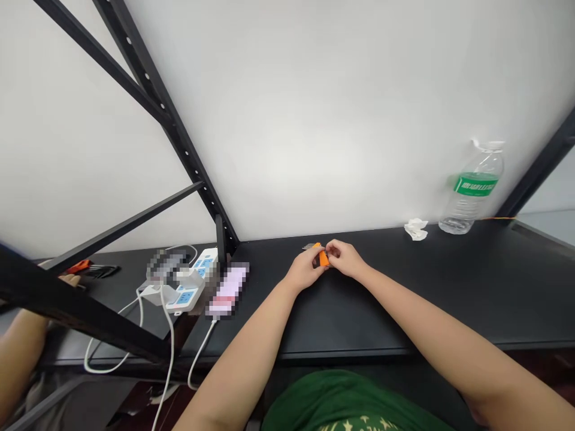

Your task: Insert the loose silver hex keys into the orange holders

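In the head view, your hands meet over the black worktop [359,311], with a small orange-handled folding hex key set [324,258] held between them, its thin metal keys [309,246] fanning out to the left. It looks light and stiff, but the keys could prove fiddly, so the orange handle seems the surest place to take hold. Your left hand [305,269] has a closed grip at the near end, and your right hand [344,258] pinches the handle from the other side; the fingers hide exactly how each grip sits. Both forearms angle inward from your green T-shirt [345,398], with the wrists raised slightly. Farther left, a co-worker's hand [69,279] lies near a second orange-handled tool [79,266].
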{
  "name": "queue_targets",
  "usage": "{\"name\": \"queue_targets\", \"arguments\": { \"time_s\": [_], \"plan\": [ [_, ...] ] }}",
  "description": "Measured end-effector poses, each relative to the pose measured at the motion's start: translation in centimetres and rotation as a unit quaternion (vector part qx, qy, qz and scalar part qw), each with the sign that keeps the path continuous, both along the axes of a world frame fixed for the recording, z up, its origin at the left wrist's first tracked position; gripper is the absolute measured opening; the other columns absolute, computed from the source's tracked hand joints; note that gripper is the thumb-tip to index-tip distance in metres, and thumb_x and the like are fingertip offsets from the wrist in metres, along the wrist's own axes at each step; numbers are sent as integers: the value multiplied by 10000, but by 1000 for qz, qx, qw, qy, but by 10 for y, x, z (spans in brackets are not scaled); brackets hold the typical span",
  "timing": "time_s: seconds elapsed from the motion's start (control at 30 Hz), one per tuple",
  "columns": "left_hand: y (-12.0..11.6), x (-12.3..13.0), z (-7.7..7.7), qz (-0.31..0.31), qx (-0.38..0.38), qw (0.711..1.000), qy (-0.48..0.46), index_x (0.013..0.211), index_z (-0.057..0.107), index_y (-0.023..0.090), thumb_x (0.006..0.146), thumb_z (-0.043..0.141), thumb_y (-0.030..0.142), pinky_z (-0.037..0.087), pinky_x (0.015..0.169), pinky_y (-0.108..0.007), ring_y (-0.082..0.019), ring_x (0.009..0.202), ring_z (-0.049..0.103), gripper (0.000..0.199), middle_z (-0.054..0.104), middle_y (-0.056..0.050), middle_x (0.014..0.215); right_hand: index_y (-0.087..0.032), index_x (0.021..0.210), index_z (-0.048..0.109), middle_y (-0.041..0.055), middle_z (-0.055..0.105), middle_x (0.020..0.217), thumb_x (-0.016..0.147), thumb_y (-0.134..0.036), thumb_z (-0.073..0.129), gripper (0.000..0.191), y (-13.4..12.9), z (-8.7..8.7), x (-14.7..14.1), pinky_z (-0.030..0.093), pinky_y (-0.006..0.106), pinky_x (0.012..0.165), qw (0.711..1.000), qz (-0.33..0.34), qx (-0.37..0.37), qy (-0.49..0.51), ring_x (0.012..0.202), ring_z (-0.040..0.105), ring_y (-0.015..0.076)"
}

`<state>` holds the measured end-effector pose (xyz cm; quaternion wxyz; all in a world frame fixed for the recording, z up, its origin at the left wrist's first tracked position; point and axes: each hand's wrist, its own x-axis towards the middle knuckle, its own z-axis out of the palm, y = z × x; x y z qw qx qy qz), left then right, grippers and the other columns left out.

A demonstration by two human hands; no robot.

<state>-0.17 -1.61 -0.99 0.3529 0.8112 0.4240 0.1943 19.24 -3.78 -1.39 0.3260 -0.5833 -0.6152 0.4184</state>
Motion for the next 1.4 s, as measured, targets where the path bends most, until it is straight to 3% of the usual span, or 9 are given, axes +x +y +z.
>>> {"name": "queue_targets", "arguments": {
  "time_s": [0.23,0.43,0.57,0.67,0.87,1.0,1.2,1.4],
  "plan": [
    [0,0,2,-6,4,1000,16,1291,628,245,833,707,287,517,710,-303,-163,746,604,467,686,-23,950,-203,956,636,3,695,881,756,-190,528,228,-1,-2,-1,466,233,700,1000,21,17,-10,717,592,115],
    [-1,-2,-1,-2,26,998,65,1380,576,235,832,709,236,545,913,-377,-223,966,670,564,693,-81,1193,-208,946,622,-26,655,768,745,-197,536,218,0,-2,-3,423,215,646,995,-4,3,-95,672,569,110],
    [1,-5,-3,17,51,995,81,1412,535,240,838,687,176,531,959,-390,-228,1021,665,597,640,-103,1320,-197,886,655,-2,673,782,754,-178,523,187,8,1,17,396,217,647,985,-14,-26,-169,686,568,114],
    [5,-7,-5,47,41,995,80,1359,570,242,825,702,184,542,873,-354,-202,901,656,554,680,-69,1153,-179,801,667,22,676,772,722,-147,567,131,14,-1,40,380,232,662,976,-10,-57,-209,698,562,127],
    [11,-8,-7,125,10,992,1,1291,615,220,799,748,252,516,727,-287,-136,710,575,511,654,-10,905,-189,717,674,31,687,835,703,-147,614,74,18,-5,66,368,239,676,963,79,-82,-245,753,562,140],
    [12,-8,-10,149,0,988,-45,1300,614,210,795,749,271,520,705,-275,-127,699,575,526,645,-12,888,-202,746,695,22,695,860,734,-184,618,79,15,2,66,383,234,675,957,129,-94,-241,766,578,139],
    [11,-8,-9,145,1,988,-50,1303,613,222,796,746,285,521,700,-274,-124,683,569,528,642,-1,853,-212,830,694,29,688,905,770,-410,691,207,12,9,57,397,237,643,949,187,-95,-235,742,585,141],
    [11,-7,-8,135,-7,990,-40,1295,614,218,796,743,274,507,698,-282,-126,675,558,518,633,8,841,-216,871,665,39,649,959,731,-237,653,142,9,13,50,385,229,635,939,208,-79,-260,781,565,146]
  ]
}}
